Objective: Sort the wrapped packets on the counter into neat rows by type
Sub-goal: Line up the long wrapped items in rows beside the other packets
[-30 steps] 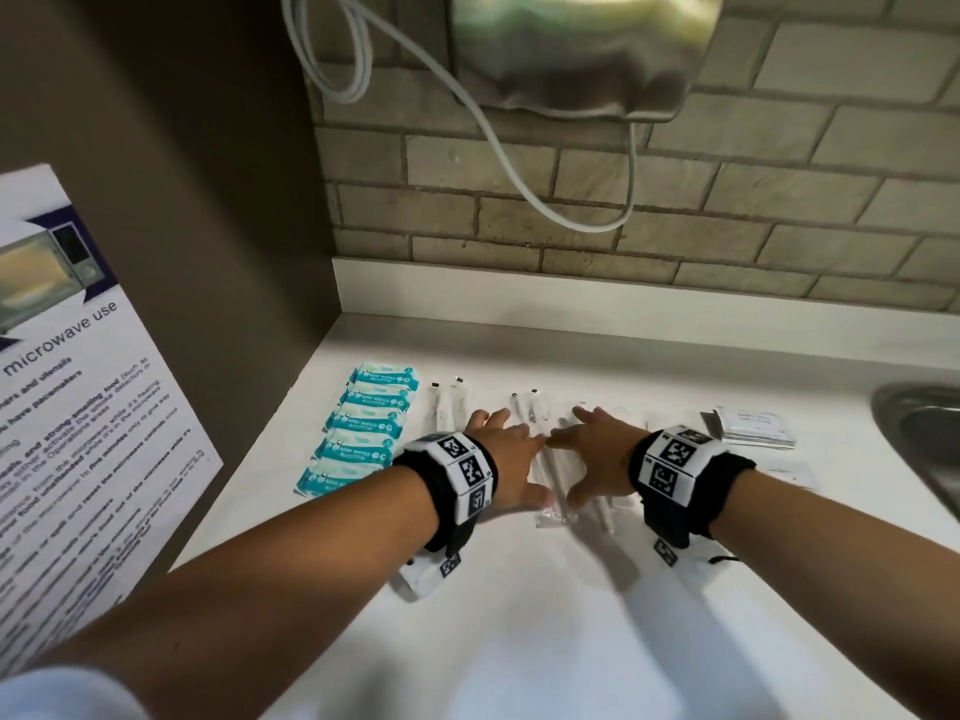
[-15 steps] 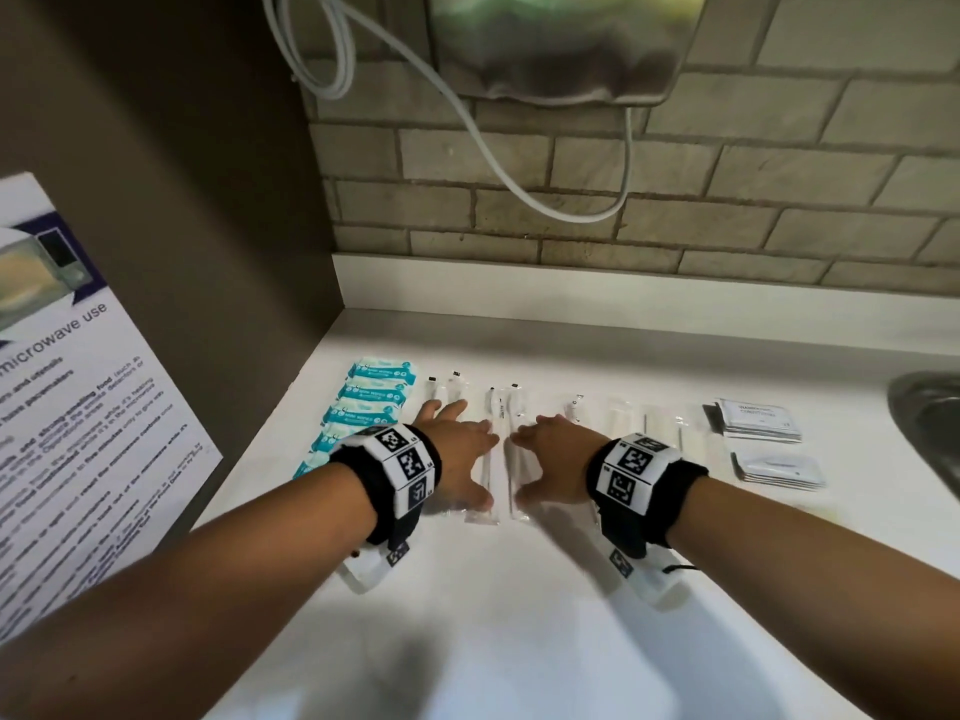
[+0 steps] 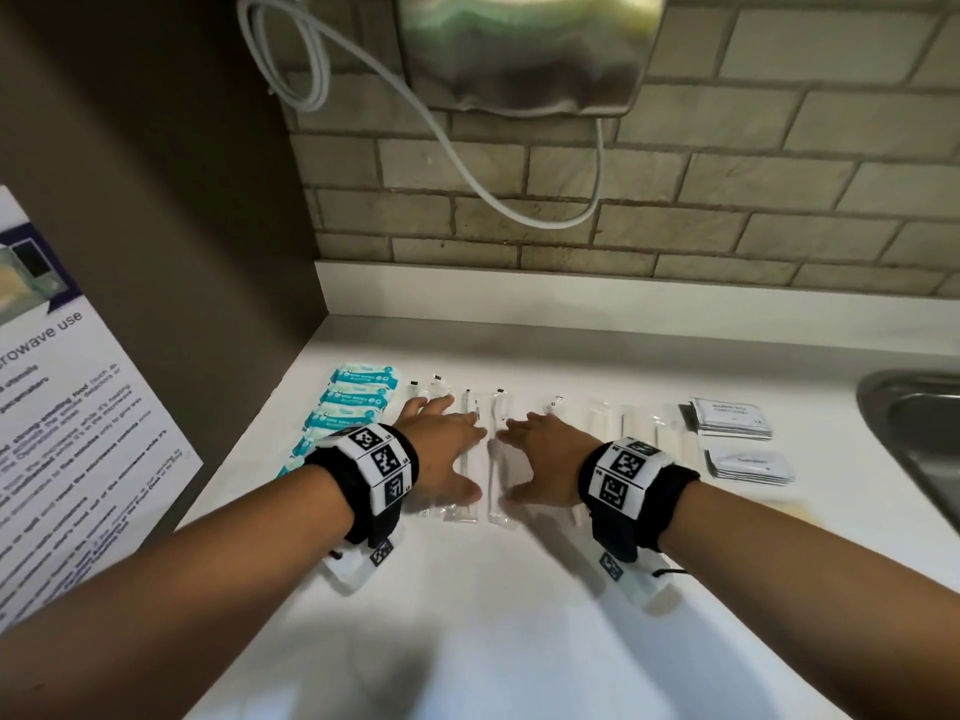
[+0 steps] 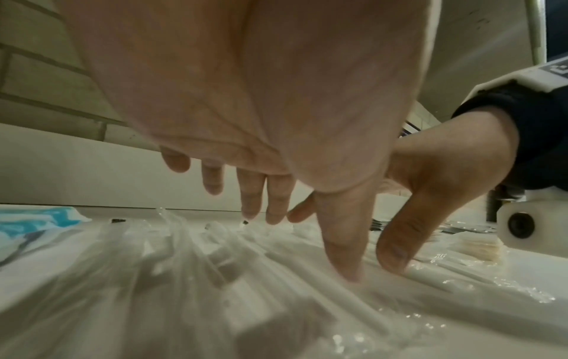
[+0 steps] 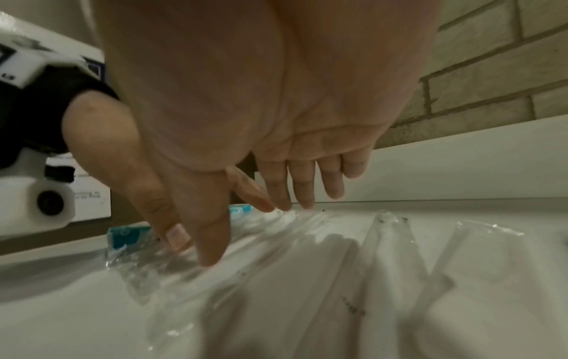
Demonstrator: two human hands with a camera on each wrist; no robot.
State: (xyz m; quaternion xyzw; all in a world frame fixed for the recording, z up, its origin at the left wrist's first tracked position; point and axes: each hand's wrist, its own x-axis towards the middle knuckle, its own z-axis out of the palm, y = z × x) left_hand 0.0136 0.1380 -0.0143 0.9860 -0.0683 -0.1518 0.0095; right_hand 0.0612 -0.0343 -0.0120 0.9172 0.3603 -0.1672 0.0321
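Observation:
On the white counter [image 3: 519,615] lies a row of long clear-wrapped packets [image 3: 497,459] [image 4: 215,279] [image 5: 307,279], side by side. My left hand [image 3: 447,449] lies flat on the left ones with fingers straight, and its thumb tip [image 4: 347,267] presses the plastic. My right hand [image 3: 545,454] lies flat on the packets beside it, fingers spread, thumb [image 5: 212,245] down on the wrap. A column of teal and white packets [image 3: 358,397] sits at the far left. Two stacks of white sachets [image 3: 730,418] [image 3: 748,465] lie at the right.
A steel sink [image 3: 914,428] is set into the counter at the far right. A brick wall [image 3: 675,200] with a metal dispenser [image 3: 524,49] and a looping white cable [image 3: 467,158] rises behind. A dark side panel bears a microwave notice [image 3: 67,433] at the left.
Both hands have slid left along the row of clear packets and now lie slightly apart, with two packets showing between them. More clear packets show uncovered to the right.

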